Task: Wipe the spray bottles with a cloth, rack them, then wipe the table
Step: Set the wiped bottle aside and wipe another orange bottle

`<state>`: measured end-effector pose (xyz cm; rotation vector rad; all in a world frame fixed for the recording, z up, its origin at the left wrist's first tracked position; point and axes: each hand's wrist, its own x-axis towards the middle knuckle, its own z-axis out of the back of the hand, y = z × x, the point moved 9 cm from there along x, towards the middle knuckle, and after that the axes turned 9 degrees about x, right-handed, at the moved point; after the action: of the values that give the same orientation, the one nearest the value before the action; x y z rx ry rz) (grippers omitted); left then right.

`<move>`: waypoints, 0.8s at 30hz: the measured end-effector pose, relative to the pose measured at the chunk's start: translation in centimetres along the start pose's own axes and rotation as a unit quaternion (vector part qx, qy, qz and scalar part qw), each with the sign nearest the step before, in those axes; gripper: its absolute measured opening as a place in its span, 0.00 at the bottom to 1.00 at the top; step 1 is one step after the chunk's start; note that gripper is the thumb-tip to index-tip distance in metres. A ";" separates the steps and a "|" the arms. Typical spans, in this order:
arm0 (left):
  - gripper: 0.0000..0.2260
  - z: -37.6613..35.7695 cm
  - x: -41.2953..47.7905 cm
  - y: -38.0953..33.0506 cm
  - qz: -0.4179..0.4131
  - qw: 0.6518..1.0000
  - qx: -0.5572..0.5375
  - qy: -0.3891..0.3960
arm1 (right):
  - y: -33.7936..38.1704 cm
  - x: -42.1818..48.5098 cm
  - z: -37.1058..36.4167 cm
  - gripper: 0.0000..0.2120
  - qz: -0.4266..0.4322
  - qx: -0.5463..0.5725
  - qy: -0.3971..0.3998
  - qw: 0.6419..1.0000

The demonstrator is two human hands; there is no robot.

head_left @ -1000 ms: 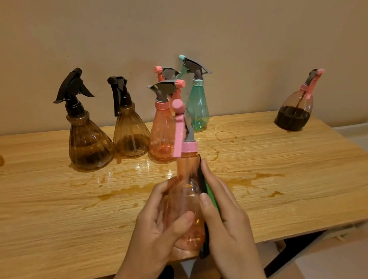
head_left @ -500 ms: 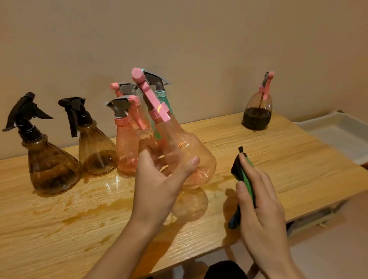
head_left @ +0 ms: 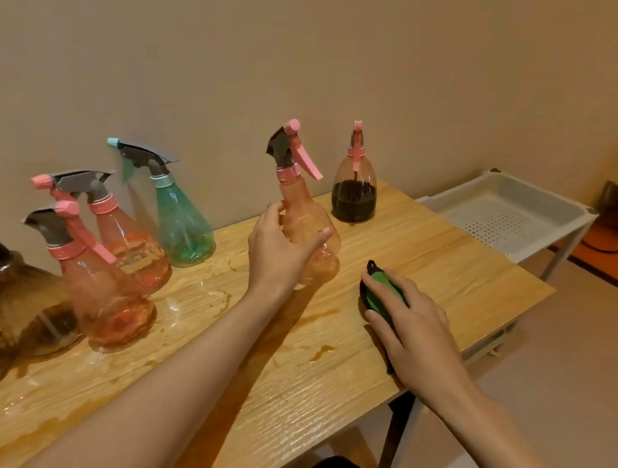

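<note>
The long wooden bench [head_left: 431,254] ran along a plain wall, streaked with brown spills, and the white perforated rack [head_left: 499,223] stood just beyond its far right end, with nothing in it. At the left of the bench stood brown bottles [head_left: 25,303], two pink bottles [head_left: 103,288] and a teal bottle [head_left: 181,220]; a bottle of dark liquid [head_left: 354,193] stood alone near the rack end. A second earlier I had held the pink spray bottle [head_left: 302,210] close in front of me with the cloth against it. Now my left hand [head_left: 278,253] gripped it upright around its body, well out to the right and close to the dark bottle; I could not tell whether its base touched the wood. My right hand [head_left: 409,320], fingers nearly straight, pressed the green and black cloth [head_left: 381,291] on the bench. I judged this bottle wiped and on its way to the rack.
</note>
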<state>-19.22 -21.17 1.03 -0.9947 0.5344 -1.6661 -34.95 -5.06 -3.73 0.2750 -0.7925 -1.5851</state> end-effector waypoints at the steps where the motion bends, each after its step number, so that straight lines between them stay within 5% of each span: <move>1: 0.36 -0.6 0.7 0.3 0.000 1.000 0.009 -0.007 | -0.2 0.2 -0.4 0.24 -0.005 -0.005 0.022 1.000; 5: 0.35 -2.5 3.2 1.5 -0.005 0.999 0.041 -0.017 | -0.5 0.9 -1.8 0.25 -0.016 -0.031 0.070 0.997; 11: 0.32 -4.4 5.4 1.1 -0.039 0.996 0.079 -0.013 | -0.8 1.4 -2.7 0.39 -0.040 -0.097 0.079 0.991; 24: 0.40 -5.7 5.5 0.9 -0.036 0.997 0.068 -0.008 | -0.7 1.6 -2.7 0.32 -0.050 -0.118 0.073 0.989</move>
<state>-23.82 -27.38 -0.85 -0.9361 0.3721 -1.7326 -34.22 -7.41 -5.71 0.2599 -0.4788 -1.7144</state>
